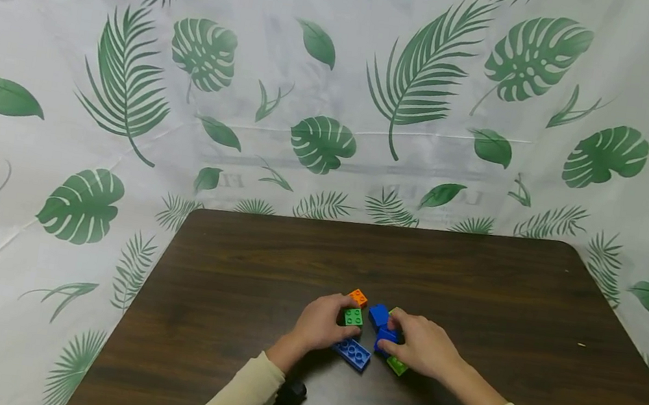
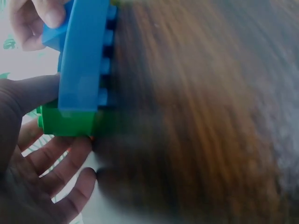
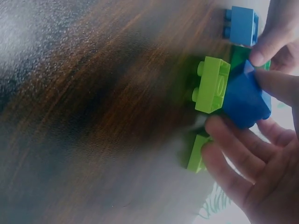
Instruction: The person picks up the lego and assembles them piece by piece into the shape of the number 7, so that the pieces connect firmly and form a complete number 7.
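My left hand pinches a green building brick, studs up, between thumb and fingers. Just below the thumb lies a long blue brick, its hollow underside up and studs toward the table in the left wrist view. My right hand grips a blue block; it shows a sloped face in the right wrist view. Beneath that hand lies a lime brick, and another lime brick is by its fingertips, partly hidden.
Beyond the hands, an orange brick and a second blue block sit on the dark wooden table. A small yellow speck lies at the right. Behind the table hangs a leaf-printed sheet.
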Demonstrator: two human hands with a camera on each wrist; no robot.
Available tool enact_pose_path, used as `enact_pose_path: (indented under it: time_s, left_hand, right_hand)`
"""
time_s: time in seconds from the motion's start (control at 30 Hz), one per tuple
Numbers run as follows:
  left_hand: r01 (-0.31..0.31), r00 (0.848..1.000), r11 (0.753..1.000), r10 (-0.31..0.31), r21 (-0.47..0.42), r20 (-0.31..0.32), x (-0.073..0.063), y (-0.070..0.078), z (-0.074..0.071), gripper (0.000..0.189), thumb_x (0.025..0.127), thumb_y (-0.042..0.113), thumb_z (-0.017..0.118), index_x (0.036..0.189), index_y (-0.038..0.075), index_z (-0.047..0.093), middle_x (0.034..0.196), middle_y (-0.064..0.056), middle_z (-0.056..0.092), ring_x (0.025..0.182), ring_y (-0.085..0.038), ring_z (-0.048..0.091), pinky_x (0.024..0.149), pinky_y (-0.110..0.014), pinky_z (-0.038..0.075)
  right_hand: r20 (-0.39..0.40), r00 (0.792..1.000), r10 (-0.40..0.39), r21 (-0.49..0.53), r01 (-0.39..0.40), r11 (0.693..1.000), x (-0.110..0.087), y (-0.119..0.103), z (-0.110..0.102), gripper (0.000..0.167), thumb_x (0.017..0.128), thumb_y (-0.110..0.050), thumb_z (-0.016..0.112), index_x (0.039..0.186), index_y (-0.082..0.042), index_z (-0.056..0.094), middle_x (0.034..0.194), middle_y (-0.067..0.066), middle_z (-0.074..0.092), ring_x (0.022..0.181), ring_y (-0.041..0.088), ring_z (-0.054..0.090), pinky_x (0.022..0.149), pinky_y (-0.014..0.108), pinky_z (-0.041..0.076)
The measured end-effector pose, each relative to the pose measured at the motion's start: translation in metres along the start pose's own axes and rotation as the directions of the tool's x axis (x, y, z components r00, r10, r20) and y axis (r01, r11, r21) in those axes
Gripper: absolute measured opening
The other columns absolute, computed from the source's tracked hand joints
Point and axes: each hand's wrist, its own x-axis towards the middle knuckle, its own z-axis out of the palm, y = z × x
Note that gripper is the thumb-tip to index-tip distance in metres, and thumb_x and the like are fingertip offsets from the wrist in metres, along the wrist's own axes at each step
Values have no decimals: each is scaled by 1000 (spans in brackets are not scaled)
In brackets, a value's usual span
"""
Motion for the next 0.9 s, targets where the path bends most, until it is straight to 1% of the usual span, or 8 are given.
enact_pose_path:
  time_s: [0.17,0.33,0.47,0.53,0.6,0.73,0.83,0.9]
  left_hand:
    - [-24,1000,998,25,-63,19,2,-5,0,38,82,37,79,115,22,69,103,7,65,83,-9,57,75,-27,47]
    - [-11,999,993,17,-120,44,3,-8,-1,39,82,37,80,116,22,69,101,8,64,80,-8,55,73,-25,46]
    - [-11,999,989,17,-147,37,2,-9,-2,40,82,38,79,117,21,69,102,7,64,80,-8,56,73,-25,47]
    - [-13,999,988,18,-151,28,1,-9,-1,40,82,38,79,117,21,69,104,7,65,82,-9,57,74,-26,47]
    - [-14,1000,989,17,-147,19,1,-10,0,40,82,38,79,117,22,70,107,7,66,84,-9,58,76,-27,48]
    - [-1,1000,989,4,-147,16,0,-11,1,40,82,39,79,117,22,70,108,7,67,86,-9,59,78,-28,49]
    - [5,1000,989,-3,-146,14,1,-11,1,42,82,39,80,117,19,71,103,7,67,84,-8,60,77,-26,49]
    - [5,1000,990,-4,-142,8,1,-11,1,43,81,37,81,117,16,72,99,6,68,82,-8,60,74,-26,49]
  right_hand:
    - [-4,1000,-13,47,13,999,1,3,1,28,85,-40,76,99,-23,60,89,-6,63,69,11,51,63,33,47]
    - [-27,999,-41,93,44,995,1,1,-3,29,86,-37,76,105,-22,60,97,-6,65,80,9,58,73,36,53]
    - [-79,991,-104,120,113,986,1,-2,-8,33,88,-33,75,115,-19,61,109,-3,66,90,13,62,79,38,54]
    - [-108,985,-135,123,148,981,1,-5,-11,37,89,-31,73,121,-17,61,116,-1,64,97,16,62,83,41,54]
    - [-129,979,-160,121,175,977,3,-8,-14,42,90,-29,73,127,-15,59,119,-1,62,101,18,61,86,43,53]
    - [-159,965,-206,121,227,966,9,-13,-16,46,89,-26,73,131,-13,59,116,-3,58,96,19,60,84,39,53]
    - [-182,952,-246,121,270,955,15,-17,-16,45,89,-23,74,130,-12,61,114,-4,56,91,16,58,81,34,53]
    - [-191,946,-262,124,288,950,19,-19,-14,44,89,-23,74,130,-13,61,115,-5,57,92,12,57,82,33,53]
